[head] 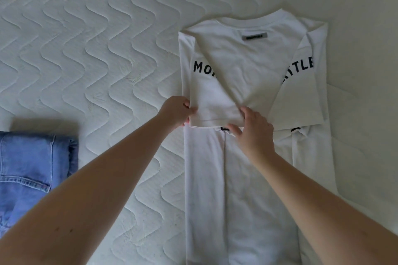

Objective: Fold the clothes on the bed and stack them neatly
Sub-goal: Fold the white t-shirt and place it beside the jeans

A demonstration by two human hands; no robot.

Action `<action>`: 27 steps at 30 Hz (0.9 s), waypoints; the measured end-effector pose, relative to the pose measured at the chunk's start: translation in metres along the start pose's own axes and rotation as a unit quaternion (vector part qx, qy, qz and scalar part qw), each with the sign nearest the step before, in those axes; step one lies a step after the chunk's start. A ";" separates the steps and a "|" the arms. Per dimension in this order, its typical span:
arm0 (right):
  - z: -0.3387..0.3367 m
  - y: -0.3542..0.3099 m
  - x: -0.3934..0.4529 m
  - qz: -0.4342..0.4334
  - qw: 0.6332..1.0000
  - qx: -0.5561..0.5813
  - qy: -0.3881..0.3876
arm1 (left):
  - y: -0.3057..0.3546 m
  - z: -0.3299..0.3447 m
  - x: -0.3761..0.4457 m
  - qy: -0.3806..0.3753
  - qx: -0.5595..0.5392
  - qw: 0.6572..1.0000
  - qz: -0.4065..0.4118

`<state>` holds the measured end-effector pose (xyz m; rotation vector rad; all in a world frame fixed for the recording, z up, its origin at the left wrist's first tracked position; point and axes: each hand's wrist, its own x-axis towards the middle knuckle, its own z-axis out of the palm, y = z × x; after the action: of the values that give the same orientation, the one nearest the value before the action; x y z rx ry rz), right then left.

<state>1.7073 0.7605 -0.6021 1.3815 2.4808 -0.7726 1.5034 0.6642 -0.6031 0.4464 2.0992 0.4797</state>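
Quilted mattress (86, 49), white T-shirt (243, 71) lettered "MO…", "…TTLE", unreadable grey neck label (254, 36)

The white T-shirt (247, 75) runs off the bottom edge; its hem is not in view. Its black lettering is partly covered by the folded-in sleeves: only "MO" and part of a third letter read at left, "TTLE" at right. The grey neck label (254, 36) is too small to read. The folded jeans (28, 170) are cut off by the left edge. The left hand (175, 112) hides its fingertips under the sleeve edge. Both forearms leave the frame at the bottom.
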 end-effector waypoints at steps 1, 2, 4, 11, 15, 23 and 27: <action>-0.001 0.002 0.001 -0.002 1.000 0.014 -0.007 | -0.003 0.002 -0.003 0.026 -0.004 1.000 0.005; -0.002 0.004 0.002 -0.007 0.999 0.034 -0.011 | -0.005 0.006 -0.006 0.051 0.000 0.999 0.012; -0.006 0.007 0.002 -0.022 0.998 0.067 -0.001 | -0.008 0.012 -0.011 0.092 0.021 0.995 0.027; -0.010 0.025 0.006 -0.072 0.997 0.025 0.012 | -0.013 0.029 -0.015 0.169 0.066 0.983 0.034; -0.010 0.031 0.005 -0.099 0.994 0.017 0.032 | -0.013 0.031 -0.016 0.182 0.067 0.980 0.033; -0.005 0.016 -0.019 -0.195 0.975 -0.026 0.105 | -0.006 0.041 -0.037 0.287 0.140 0.931 0.176; 0.016 0.000 -0.014 -0.219 0.971 -0.081 0.045 | 0.000 0.068 -0.036 0.233 0.190 0.906 0.297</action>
<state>1.7141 0.7420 -0.6097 0.8383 2.8897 -0.5714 1.5793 0.6578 -0.6123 1.3361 2.5104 0.5599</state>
